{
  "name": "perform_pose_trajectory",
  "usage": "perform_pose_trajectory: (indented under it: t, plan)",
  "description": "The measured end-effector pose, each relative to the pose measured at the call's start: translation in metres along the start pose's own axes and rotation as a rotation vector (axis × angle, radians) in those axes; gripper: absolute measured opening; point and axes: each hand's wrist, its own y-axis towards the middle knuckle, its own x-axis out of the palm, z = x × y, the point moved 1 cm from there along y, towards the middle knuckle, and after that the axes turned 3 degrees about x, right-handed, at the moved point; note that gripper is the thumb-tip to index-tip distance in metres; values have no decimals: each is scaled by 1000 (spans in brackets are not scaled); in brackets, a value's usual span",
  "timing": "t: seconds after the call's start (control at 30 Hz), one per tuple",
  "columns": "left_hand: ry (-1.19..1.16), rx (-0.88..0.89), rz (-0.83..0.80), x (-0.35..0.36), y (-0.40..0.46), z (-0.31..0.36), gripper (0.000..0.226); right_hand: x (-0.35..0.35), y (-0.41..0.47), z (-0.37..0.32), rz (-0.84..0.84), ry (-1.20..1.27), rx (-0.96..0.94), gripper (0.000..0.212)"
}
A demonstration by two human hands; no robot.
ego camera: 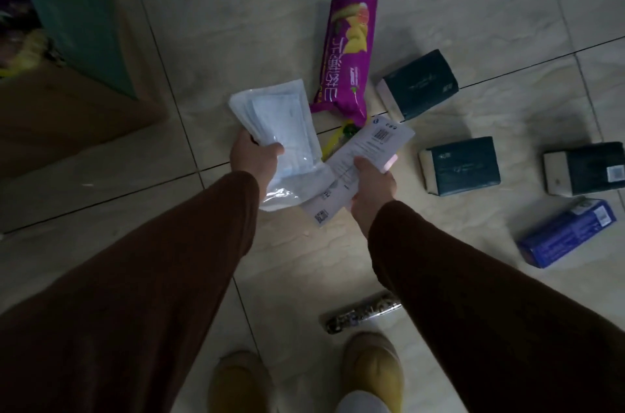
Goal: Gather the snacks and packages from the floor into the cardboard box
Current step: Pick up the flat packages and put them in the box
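Note:
My left hand grips a clear plastic pack of pale blue face masks, lifted above the floor. My right hand holds a flat white printed packet next to it. On the tiles beyond lies a long purple snack bag, with a yellow-green wrapper partly hidden under the white packet. Three dark green tissue packs and a blue box lie to the right. A patterned tube-shaped package rests near my feet. The cardboard box stands at the left.
A teal cabinet or carton rises behind the cardboard box at the upper left. My feet in tan slippers stand at the bottom edge. Dark grout lines cross the pale floor tiles.

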Motion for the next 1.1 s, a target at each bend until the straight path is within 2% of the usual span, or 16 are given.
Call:
perform_pose_trajectory:
  t: [0.1,0.2,0.33,0.43,0.57,0.63,0.77,0.87,1.1]
  plan:
    - [-36,-59,-38,-17,-21,3,38,-20,-20,-7,-46,-76,17,34]
    - [-63,-98,-69,-38,-63,12,32,-44,-56,-19,-64,-109,12,40]
    - [-55,-143,-105,-68,-128,30,42,-74,-116,-39,-93,-127,-16,38]
    - [-9,-115,-148,-83,-180,51,58,-99,-165,-60,-139,-135,-41,32]
    - [28,-125,-125,-93,-243,77,56,-139,-218,-93,-149,-98,-66,35]
    - [45,-130,-135,-95,-268,91,46,-159,-236,-113,-165,-92,-68,30]
    - [54,-96,-123,-81,-314,117,37,-209,-258,-155,-198,-99,-72,24]
    - [25,-57,-63,-57,-349,132,43,-242,-267,-191,-241,-163,-82,34]
    - [-105,-71,-85,3,-405,153,55,-281,-260,-261,-271,-287,-140,44]
